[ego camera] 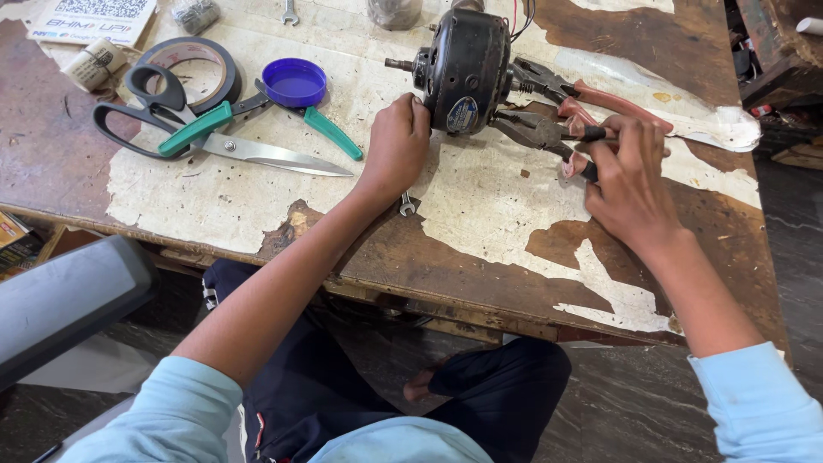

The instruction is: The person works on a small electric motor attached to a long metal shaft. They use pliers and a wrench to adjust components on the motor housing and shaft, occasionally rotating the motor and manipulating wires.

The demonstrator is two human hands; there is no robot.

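A black electric motor (467,69) with a short shaft lies on the worn wooden table (480,266). My left hand (396,141) grips the motor's front edge from below. My right hand (630,180) is closed on the red handles of a pair of pliers (536,129), whose jaws touch the motor's right side. A second pair of red-handled pliers (583,90) lies just behind, also against the motor.
Black-handled scissors (171,129), green-handled pliers (257,107), a blue lid (294,81) and a roll of black tape (190,62) lie at the left. A small spanner (407,204) rests near my left wrist. A grey chair arm (64,296) is lower left.
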